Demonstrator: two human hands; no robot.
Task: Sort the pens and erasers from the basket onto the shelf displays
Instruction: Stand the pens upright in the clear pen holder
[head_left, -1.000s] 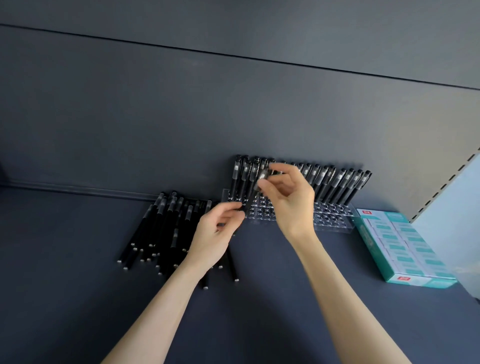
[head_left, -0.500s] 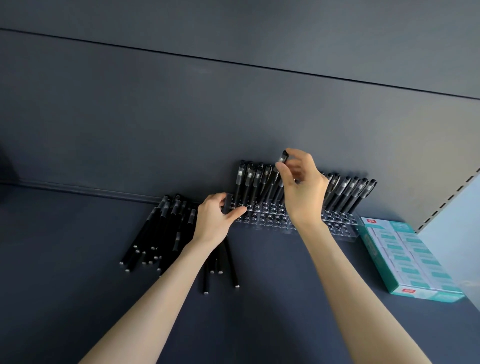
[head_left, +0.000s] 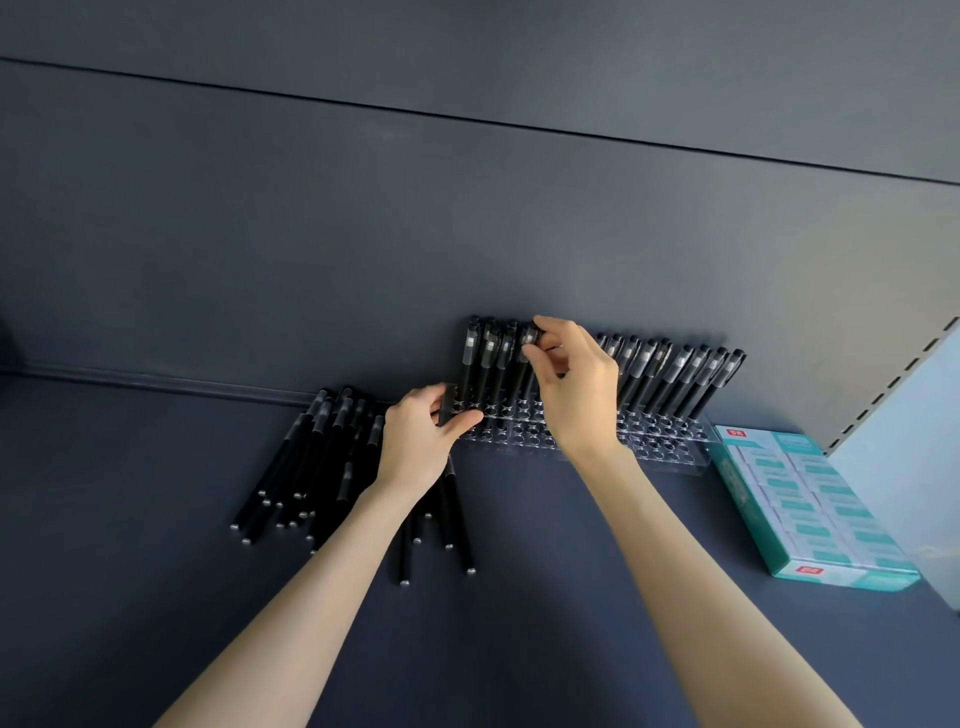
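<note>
A clear acrylic pen rack (head_left: 670, 452) with rows of round holes stands against the shelf's back wall. Several black pens (head_left: 675, 376) stand upright in its back row. My right hand (head_left: 574, 384) pinches the cap of one black pen (head_left: 525, 345) standing in the rack's left part. My left hand (head_left: 421, 441) grips the rack's left end between thumb and fingers. A loose pile of black pens (head_left: 317, 457) lies flat on the shelf to the left of the rack, partly under my left wrist.
A teal and white box of erasers (head_left: 810, 504) lies on the dark shelf (head_left: 545, 623) at the right of the rack. A light side panel (head_left: 914, 415) closes the shelf on the right. The basket is out of view.
My right hand has carried the pen it holds down and left into the rack's left group. My left hand has moved from the pen pile to the rack's left end.
</note>
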